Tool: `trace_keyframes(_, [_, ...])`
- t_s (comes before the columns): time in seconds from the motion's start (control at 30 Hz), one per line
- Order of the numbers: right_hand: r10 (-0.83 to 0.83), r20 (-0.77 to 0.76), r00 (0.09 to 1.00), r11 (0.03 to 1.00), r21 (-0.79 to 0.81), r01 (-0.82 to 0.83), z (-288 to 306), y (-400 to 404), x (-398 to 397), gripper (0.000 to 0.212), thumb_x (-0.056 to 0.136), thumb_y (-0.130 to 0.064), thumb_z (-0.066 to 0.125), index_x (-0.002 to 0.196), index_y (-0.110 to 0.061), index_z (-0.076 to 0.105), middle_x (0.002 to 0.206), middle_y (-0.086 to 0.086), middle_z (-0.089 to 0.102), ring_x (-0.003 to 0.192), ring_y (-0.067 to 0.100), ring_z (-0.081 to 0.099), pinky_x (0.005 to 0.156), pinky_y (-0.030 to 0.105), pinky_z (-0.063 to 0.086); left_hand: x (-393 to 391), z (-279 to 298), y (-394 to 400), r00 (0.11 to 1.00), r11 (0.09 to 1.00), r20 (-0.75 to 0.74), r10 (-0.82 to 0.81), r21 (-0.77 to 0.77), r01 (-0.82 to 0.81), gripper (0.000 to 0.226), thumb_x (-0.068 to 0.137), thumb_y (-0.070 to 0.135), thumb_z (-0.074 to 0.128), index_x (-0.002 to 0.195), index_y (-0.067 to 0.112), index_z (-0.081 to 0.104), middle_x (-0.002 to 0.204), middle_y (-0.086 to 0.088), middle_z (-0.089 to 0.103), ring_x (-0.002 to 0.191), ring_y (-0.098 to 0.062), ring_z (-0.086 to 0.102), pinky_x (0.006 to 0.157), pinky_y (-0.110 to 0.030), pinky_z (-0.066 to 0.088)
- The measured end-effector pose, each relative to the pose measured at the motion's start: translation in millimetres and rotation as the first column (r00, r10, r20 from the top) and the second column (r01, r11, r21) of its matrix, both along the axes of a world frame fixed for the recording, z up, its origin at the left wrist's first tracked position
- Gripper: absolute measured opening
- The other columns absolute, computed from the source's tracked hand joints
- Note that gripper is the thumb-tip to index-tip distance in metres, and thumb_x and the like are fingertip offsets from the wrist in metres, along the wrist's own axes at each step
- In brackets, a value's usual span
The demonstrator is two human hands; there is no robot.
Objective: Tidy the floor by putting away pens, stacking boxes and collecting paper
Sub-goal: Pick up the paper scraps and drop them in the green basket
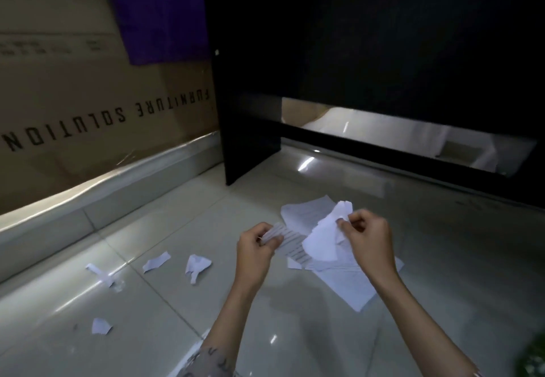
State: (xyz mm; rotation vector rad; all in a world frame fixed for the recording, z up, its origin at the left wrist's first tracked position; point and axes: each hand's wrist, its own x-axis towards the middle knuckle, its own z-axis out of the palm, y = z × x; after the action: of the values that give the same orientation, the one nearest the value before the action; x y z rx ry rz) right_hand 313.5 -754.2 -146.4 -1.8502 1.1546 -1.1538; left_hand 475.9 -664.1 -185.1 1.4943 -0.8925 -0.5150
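Pinching paper pieces [321, 241] in both hands: left [256, 244], right [368, 235]; scraps [156, 261] on floor [442, 303] left.

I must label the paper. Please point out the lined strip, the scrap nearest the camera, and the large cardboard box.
lined strip [290, 242]: head view, its printed middle.
nearest scrap [101, 326]: head view, its centre.
cardboard box [88, 87]: head view, its bare side.
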Motion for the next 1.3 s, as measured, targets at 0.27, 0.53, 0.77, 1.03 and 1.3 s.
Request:
trace_keyframes(0.27, [-0.266,0.034,0.963,0.949,-0.166,0.268,80,17,-149,0.014,0.079,-0.007,0.068,0.066,-0.002,0.064,0.06,0.006,0.064,0.053,0.01,0.054,0.055,0.019,0.041,-116,80,-48,0.92,0.927,0.121,-0.373,0.009,0.375,0.011,0.083,0.005,0.063,0.072,0.004,0.062,0.059,0.001,0.051,0.052,-0.01,0.044,0.054,-0.016,0.039])
trace_keyframes(0.53, [-0.531,-0.006,0.847,0.819,-0.26,0.511,123,37,-278,0.015,0.084,-0.01,0.064,0.072,-0.002,0.067,0.06,0.003,0.062,0.06,0.017,0.06,0.058,0.034,0.048,-255,136,-78,0.74,0.782,0.294,-0.605,0.045,0.622,0.01,0.081,0.003,0.061,0.075,-0.006,0.06,0.063,-0.008,0.055,0.051,-0.012,0.047,0.05,-0.02,0.042])
trace_keyframes(0.77, [-0.683,-0.178,0.709,0.73,-0.211,0.65,107,34,-368,0.025,0.088,-0.009,0.058,0.069,0.007,0.059,0.063,0.027,0.06,0.058,0.036,0.055,0.05,0.031,0.031,-365,147,-100,0.577,0.663,0.365,-0.731,0.183,0.726,0.008,0.085,0.002,0.055,0.081,0.004,0.061,0.072,-0.006,0.061,0.062,-0.016,0.056,0.065,-0.037,0.053])
trace_keyframes(1.03, [-0.667,-0.31,0.678,0.724,-0.054,0.687,80,21,-388,0.033,0.09,-0.01,0.055,0.123,-0.015,0.056,0.096,0.017,0.071,0.081,0.024,0.067,0.066,0.032,0.052,-374,138,-113,0.592,0.653,0.293,-0.751,0.197,0.731,0.043,0.083,0.019,0.067,0.124,0.015,0.053,0.115,-0.002,0.059,0.098,-0.015,0.059,0.082,-0.026,0.049])
trace_keyframes(1.3, [-0.613,-0.147,0.776,0.79,-0.119,0.602,96,10,-345,0.016,0.088,-0.017,0.059,0.103,-0.016,0.065,0.102,0.003,0.065,0.08,0.005,0.057,0.063,0.018,0.043,-310,145,-129,0.764,0.813,0.308,-0.566,0.057,0.58,0.027,0.082,0.015,0.067,0.108,0.008,0.061,0.1,-0.002,0.061,0.097,-0.016,0.057,0.084,-0.023,0.043])
